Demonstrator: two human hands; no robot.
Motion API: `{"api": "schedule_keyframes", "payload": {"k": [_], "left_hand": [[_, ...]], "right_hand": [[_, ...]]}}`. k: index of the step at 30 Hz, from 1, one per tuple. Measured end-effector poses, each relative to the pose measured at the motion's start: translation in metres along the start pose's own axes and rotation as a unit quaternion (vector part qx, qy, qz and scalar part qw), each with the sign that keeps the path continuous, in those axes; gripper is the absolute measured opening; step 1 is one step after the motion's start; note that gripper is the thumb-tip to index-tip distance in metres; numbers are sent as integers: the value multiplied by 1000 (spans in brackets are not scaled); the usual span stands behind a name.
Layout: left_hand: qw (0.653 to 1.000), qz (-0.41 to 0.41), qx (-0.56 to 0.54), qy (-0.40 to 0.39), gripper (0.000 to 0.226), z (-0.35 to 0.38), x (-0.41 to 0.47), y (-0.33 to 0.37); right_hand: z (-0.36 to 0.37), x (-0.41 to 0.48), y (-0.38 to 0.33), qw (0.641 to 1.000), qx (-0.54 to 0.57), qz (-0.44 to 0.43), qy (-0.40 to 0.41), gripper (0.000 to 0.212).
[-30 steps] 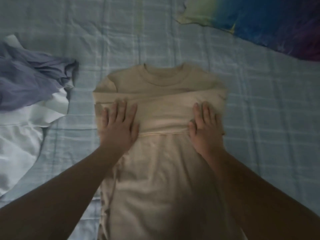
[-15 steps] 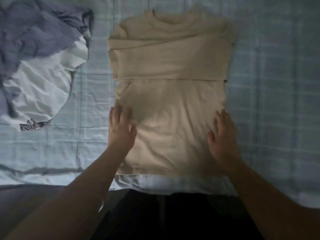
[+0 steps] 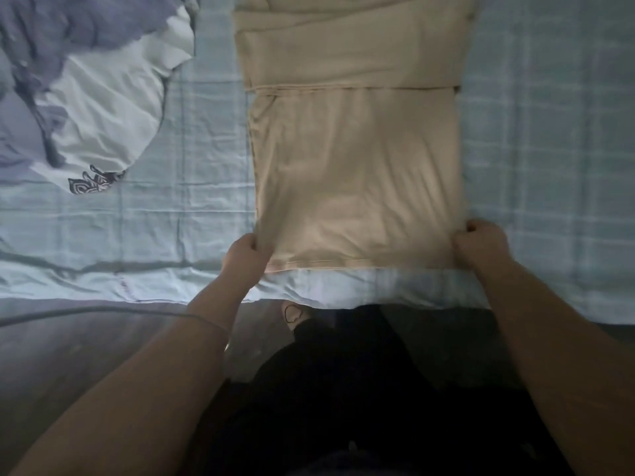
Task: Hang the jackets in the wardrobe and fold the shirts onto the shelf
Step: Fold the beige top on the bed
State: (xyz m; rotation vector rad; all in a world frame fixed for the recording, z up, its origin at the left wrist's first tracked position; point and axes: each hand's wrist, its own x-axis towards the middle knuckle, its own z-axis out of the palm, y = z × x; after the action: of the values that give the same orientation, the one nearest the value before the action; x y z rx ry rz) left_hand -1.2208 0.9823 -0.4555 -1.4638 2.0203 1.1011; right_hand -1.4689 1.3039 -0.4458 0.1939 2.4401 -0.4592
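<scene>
A wide bed point(image 3: 549, 132) spread with a pale blue checked sheet fills most of the view and serves as the flat surface for folding. On it, in the middle, lies the soft beige jersey shirt point(image 3: 354, 159), spread flat with its hem at the near edge of the mattress and its sleeves already laid across the chest in a band, so that the body forms a neat rectangle. Well apart to the left sits a crumpled white cotton garment point(image 3: 103, 108) with a dark print, partly under a rumpled lilac one point(image 3: 68, 25); they seem set aside to keep the folding space free. The left hand point(image 3: 245, 255) has its fingers curled tight, pinching the shirt's near left corner just above the hem, and the right hand point(image 3: 481, 245) grips the near right corner the same way. Holding both corners at once likely keeps the hem straight and level, ready to carry the lower half up over the sleeves. The shelf and wardrobe are out of view.
</scene>
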Motion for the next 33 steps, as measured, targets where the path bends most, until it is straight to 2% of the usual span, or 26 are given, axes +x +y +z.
{"api": "schedule_keyframes", "payload": {"k": [3,6,8,11,13,17,19,23,25,28,30,33], "left_hand": [[993,10,-120,-4,32,-17,-26,3],[982,26,-183,-29,20,-33,-49,5],[963,17,-265,-49,14,-42,-62,7],[934,-7,-352,-62,7,-56,-79,8],[936,-15,-344,-74,9,-59,-83,2],[936,-44,-332,-105,23,-61,-102,-29],[922,-55,-363,-125,24,-59,-113,-48],[872,-84,-457,-155,17,-52,-132,-78],[870,-89,-452,-173,19,-51,-137,-86],[879,-100,-425,-189,19,-57,-142,-86],[880,-95,-435,-168,20,-66,-140,-77],[866,-42,-474,-155,29,-87,-135,-49]], "right_hand": [[-11,-20,-4,996,76,-36,20,19],[-24,-46,1,989,127,-55,50,21],[-33,-58,6,982,183,-22,44,22],[-44,-77,14,941,333,59,-22,19],[-46,-86,21,933,347,81,-44,16],[-43,-115,41,928,355,94,-58,26],[-40,-131,51,920,370,108,-71,24],[-35,-160,70,898,408,138,-92,17],[-35,-170,75,901,398,142,-95,11],[-39,-181,75,910,379,137,-96,11],[-45,-180,67,900,403,135,-96,11],[-64,-172,43,877,450,130,-104,7]]}}
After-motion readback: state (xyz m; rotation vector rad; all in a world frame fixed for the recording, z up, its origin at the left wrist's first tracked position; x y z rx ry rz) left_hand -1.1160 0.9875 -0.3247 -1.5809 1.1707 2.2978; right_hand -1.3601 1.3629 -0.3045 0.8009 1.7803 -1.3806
